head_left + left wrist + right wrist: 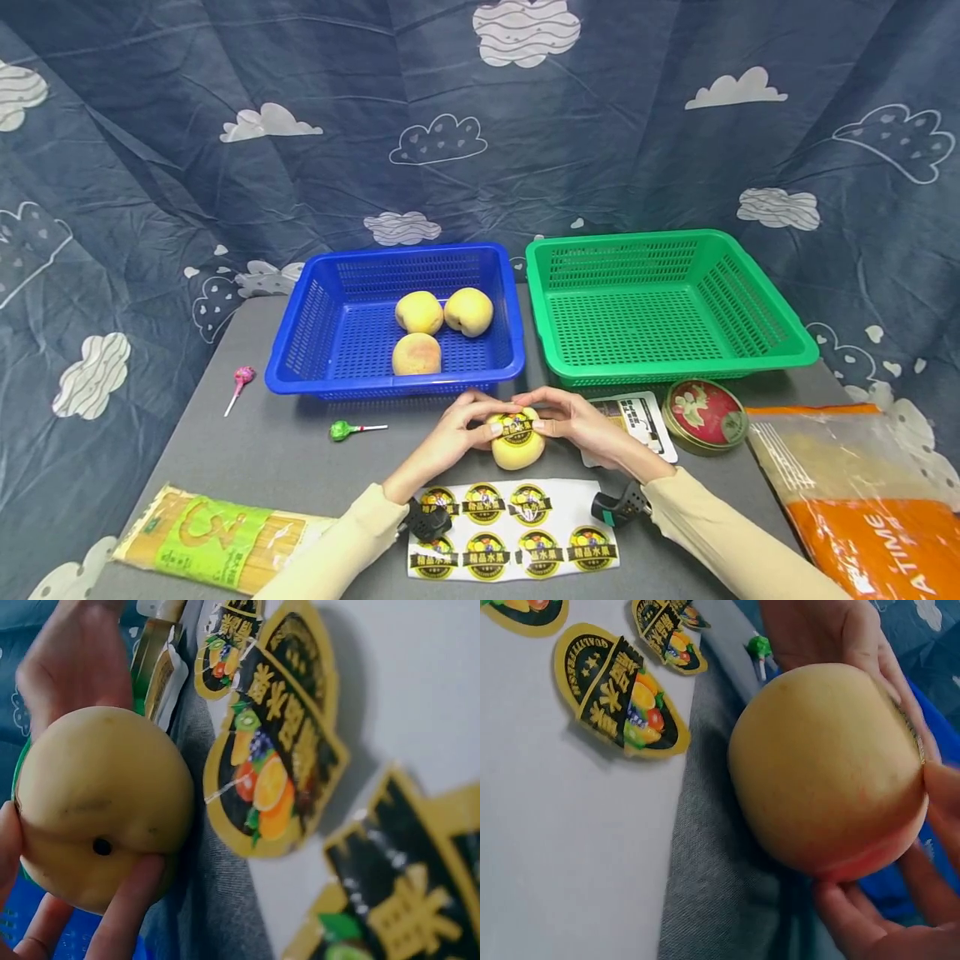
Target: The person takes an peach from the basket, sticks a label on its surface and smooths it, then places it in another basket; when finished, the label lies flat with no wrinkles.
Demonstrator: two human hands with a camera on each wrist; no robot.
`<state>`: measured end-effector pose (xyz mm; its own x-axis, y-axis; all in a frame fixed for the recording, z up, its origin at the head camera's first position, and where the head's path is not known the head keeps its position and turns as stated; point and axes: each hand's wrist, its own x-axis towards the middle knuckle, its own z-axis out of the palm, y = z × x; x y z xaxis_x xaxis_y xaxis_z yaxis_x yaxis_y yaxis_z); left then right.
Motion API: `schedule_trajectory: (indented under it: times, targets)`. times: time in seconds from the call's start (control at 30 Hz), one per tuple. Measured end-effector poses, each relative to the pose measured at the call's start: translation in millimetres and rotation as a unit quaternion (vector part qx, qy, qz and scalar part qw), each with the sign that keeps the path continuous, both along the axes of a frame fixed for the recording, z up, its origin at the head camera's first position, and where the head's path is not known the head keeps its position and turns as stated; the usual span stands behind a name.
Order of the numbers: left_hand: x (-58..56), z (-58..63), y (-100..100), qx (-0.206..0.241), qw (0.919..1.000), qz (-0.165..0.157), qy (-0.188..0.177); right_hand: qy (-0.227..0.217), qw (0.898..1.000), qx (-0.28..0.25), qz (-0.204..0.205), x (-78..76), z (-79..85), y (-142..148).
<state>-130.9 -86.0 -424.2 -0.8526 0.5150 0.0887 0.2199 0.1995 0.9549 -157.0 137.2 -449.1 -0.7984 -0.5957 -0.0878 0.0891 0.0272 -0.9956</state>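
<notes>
Head view: the fruit [517,454] lies between left hand [463,427] and right hand [572,425], neither nearer, each grip curled round it, a label [517,427] across its upper part; the sheet [566,504] is near. Left wrist: dark pit [102,846] showing. Right wrist: round side, no clear long axis.

Bold gold 精品水果 runs across the round black-and-gold stickers [487,554] on the white paper sheet [577,508] near the bench's [277,454] front edge; 水果 reads from the matching round sticker [517,429] on the rounded yellow fruit [517,455]; and there's white ATIME on the orange-and-clear plastic bag [862,508], right-hand edge!
</notes>
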Motion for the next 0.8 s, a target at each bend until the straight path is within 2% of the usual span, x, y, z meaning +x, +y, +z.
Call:
schedule_trajectory:
  times: [0.07,0.13,0.23,0.3,0.33,0.47,0.6,0.8]
  targets:
    - [0.2,-0.1,-0.3,0.013,0.9999,0.007,-0.007,0.021,1.0,0.013,-0.004,3.4,2.4,-3.7]
    - [0.4,-0.5,-0.8,0.014,0.9998,0.014,0.001,0.055,0.997,0.044,-0.015,8.1,5.1,-10.1]
    - [0.2,-2.2,-1.4,-0.003,0.999,0.02,0.04,0.108,0.989,0.09,-0.039,13.7,7.3,-19.8]
    - [-0.1,-3.6,-2.0,-0.009,0.9979,0.019,0.061,0.118,0.987,0.1,-0.044,14.8,7.4,-21.9]
    - [-0.3,-4.3,-2.4,-0.009,0.9976,0.017,0.067,0.118,0.988,0.093,-0.042,14.6,7.3,-21.1]
    - [-1.6,-7.0,-3.6,0.002,0.997,0.005,0.077,0.059,0.998,0.034,-0.012,9.2,4.5,-9.9]
    - [-3.1,-8.9,-4.6,0.011,0.9972,0.002,0.074,0.012,1.0,0.011,0.005,3.1,0.6,-0.2]
    - [-4.2,-10.9,-4.6,0.031,0.9992,0.011,0.021,0.021,1.0,0.021,-0.004,-0.7,-0.8,-0.3]
